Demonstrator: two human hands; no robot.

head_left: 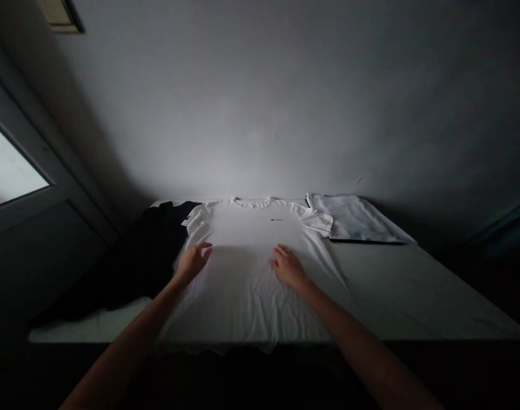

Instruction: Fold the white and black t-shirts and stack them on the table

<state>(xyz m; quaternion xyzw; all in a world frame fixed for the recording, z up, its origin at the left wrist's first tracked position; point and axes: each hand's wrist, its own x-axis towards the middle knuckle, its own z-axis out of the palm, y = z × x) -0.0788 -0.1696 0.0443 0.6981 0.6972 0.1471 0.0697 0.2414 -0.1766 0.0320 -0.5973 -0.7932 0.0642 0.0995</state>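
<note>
A white T-shirt with a small dark print on its chest lies spread out, collar toward the wall and hem at the table's front edge. My left hand is over the shirt's left side, fingers bent and pointing inward; the fingers are apart and nothing shows between them. On the right half of the shirt, my right hand rests with its fingers stretched out and spread. Wrinkles run through the lower part of the cloth, near the front edge.
Dark clothing lies in a heap on the left of the pale-covered table. A folded white cloth with a dark edge lies at the back right. A wall rises behind, and a door stands at the left.
</note>
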